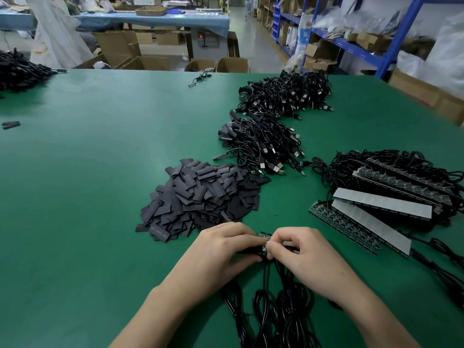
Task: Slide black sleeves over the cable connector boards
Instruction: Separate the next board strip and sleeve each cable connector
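Green work table [88, 172] in a warehouse; blue shelving [401, 28] at right, cardboard boxes [233, 64] past the far edge. Near edge, centre: left hand [223, 249] curled, pinching a black sleeve [247, 251] between thumb and fingers; right hand [301, 252] curled too, fingertips pinching a small connector board [265, 236] — board between the two hands, touching both, top edge showing above the fingers. Black cables [266, 310] trailing from the board toward the near edge, between the forearms. Heap of loose black sleeves [200, 199] just beyond the left hand. Tangles of USB cables [266, 144] farther back. Strips of joined boards [371, 204] with cables at right — well apart from the hands.
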The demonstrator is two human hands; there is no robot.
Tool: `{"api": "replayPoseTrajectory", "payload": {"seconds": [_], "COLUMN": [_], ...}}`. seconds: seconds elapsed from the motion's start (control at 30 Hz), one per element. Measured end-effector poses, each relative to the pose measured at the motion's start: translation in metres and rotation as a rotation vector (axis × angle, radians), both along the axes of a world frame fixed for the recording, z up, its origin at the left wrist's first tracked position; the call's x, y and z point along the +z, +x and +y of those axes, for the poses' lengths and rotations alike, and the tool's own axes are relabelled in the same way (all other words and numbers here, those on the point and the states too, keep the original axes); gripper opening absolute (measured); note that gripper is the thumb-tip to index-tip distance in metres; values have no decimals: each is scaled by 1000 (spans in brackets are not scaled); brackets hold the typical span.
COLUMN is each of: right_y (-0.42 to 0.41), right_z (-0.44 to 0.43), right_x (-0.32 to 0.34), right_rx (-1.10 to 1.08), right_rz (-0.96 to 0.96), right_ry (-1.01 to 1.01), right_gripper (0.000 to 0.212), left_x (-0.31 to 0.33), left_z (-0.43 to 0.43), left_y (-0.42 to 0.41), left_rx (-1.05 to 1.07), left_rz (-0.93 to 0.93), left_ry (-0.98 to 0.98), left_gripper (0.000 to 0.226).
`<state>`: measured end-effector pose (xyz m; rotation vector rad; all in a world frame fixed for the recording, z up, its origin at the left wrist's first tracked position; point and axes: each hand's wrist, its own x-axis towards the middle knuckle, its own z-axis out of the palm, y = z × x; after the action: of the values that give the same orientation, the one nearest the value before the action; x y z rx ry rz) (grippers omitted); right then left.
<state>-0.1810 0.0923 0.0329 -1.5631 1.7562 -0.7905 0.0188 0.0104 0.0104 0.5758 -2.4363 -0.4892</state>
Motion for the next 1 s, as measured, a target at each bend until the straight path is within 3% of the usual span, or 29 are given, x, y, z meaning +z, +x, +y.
{"api": "replayPoseTrajectory", "payload": {"seconds": [0.2, 0.33, 0.57, 0.73, 0.87, 1.0], "right_y": [1, 1, 0, -9, -12, -9], "right_z": [0, 0, -1, 0, 0, 0], "right_x": [0, 0, -3, 5, 7, 5], "right_rx": [44, 41, 64, 50, 26, 34], "right_rz": [-4, 1, -45, -130, -98, -111], "right_ry": [-22, -41, -16, -35, -26, -23], "right_gripper": [24, 26, 4, 7, 25, 22], "left_x": [1, 3, -1, 0, 2, 0], "left_z": [2, 1, -1, 1, 2, 3], "left_y": [2, 4, 3, 2, 2, 0], "left_rx": [95, 162, 103, 148, 177, 162], "left_rz": [73, 89, 43, 120, 132, 137], "left_ry": [61, -8, -122, -50, -48, -83], "left_gripper": [29, 23, 20, 22, 26, 24]}}
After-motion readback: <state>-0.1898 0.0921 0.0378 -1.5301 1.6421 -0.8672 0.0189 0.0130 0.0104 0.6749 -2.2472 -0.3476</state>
